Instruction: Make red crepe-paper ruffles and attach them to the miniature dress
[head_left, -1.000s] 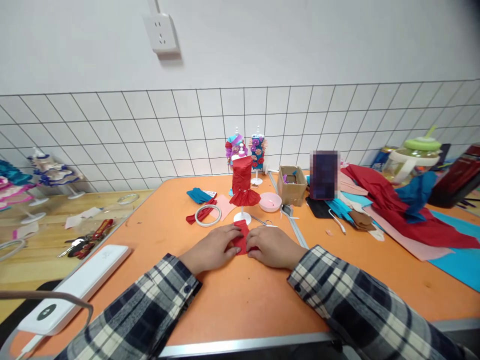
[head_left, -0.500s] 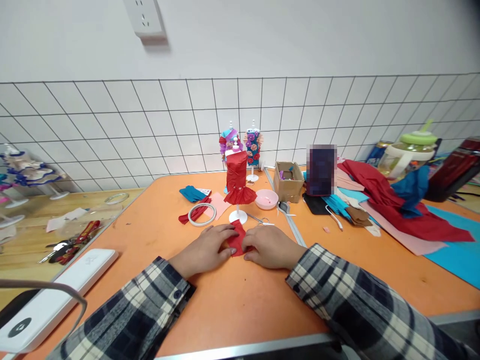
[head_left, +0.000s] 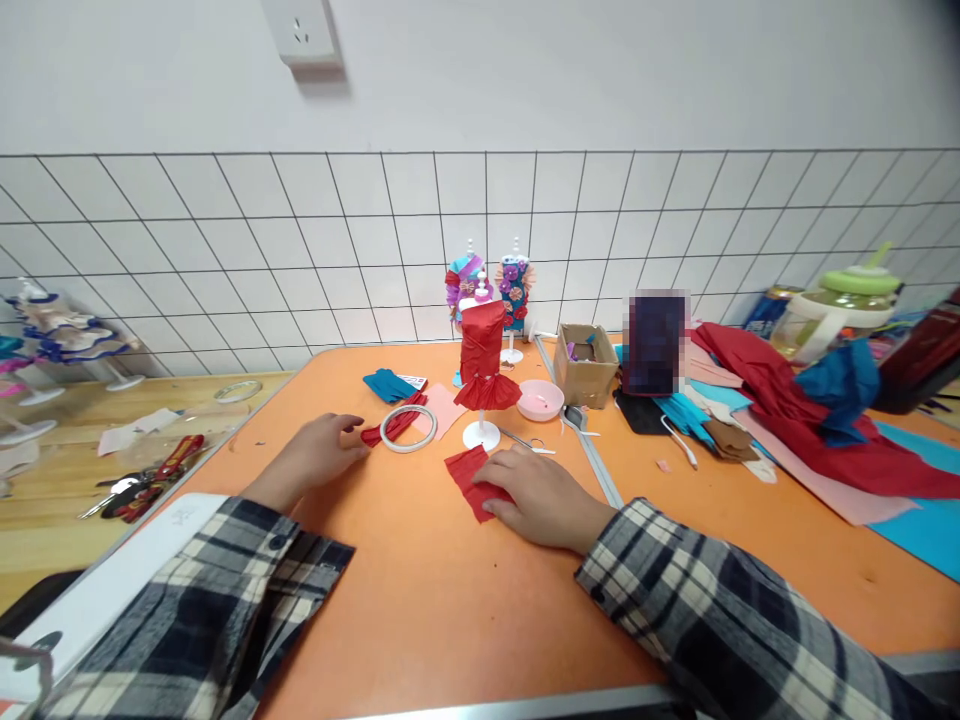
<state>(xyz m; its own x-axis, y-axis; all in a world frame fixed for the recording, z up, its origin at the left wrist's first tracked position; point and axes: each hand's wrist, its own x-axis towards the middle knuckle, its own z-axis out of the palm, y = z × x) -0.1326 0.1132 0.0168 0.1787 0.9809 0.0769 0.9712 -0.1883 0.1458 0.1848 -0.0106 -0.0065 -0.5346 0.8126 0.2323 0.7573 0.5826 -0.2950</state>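
Observation:
A small folded red cloth piece lies on the orange table. My right hand rests flat on its right part, fingers pressed down on it. My left hand has reached left, its curled fingertips at the end of a red cloth strip that runs through a white tape ring. Just behind the folded piece stands a small mannequin in a red dress on a white stand.
Behind the red dress stand two more dressed mannequins. A pink bowl, scissors, a cardboard box and heaps of red, blue and pink cloth fill the right side. A white flat device and keys lie at left.
My left hand left the folded red piece and moved left to the red strip by the tape ring. My right hand stays pressed on the piece.

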